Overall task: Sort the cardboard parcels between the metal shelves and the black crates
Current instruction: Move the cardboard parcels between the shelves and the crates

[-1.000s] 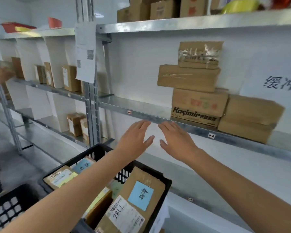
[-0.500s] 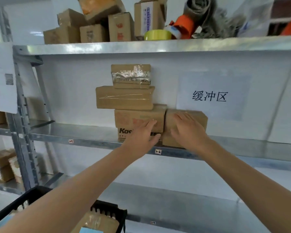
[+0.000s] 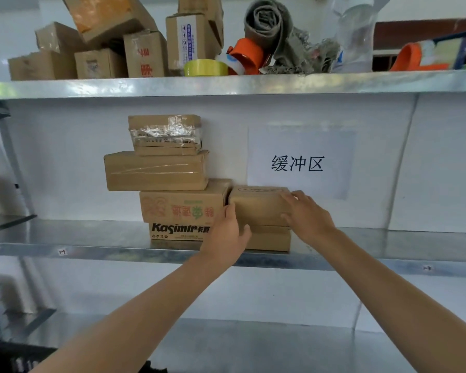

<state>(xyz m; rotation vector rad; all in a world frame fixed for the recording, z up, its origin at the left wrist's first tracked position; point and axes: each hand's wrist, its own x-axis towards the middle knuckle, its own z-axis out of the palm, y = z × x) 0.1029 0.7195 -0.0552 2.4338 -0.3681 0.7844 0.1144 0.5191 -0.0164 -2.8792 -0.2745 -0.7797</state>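
Observation:
A plain brown parcel (image 3: 257, 207) lies on a flatter parcel (image 3: 272, 239) on the middle metal shelf (image 3: 92, 250). My left hand (image 3: 226, 234) holds its left end, fingers tucked into the gap beside the printed box (image 3: 182, 208), thumb at the front lower edge. My right hand (image 3: 308, 218) grips its right end, fingers curled over the top corner. To the left, a stack rises from the Kasimir box (image 3: 176, 231) through the printed box and a long box (image 3: 156, 170) to a taped box (image 3: 167, 134). A black crate's (image 3: 11, 358) corner shows at bottom left.
A paper sign (image 3: 297, 162) hangs on the white back wall right of the stack. The top shelf carries several cardboard boxes (image 3: 145, 53), a yellow tape roll (image 3: 205, 68), an orange tape dispenser (image 3: 246, 55) and a grey cloth. A lower shelf (image 3: 253, 343) runs below my arms.
My view swung up from the crate to the shelf. Both hands reached forward from open air to the stack and now hold the plain parcel by its ends.

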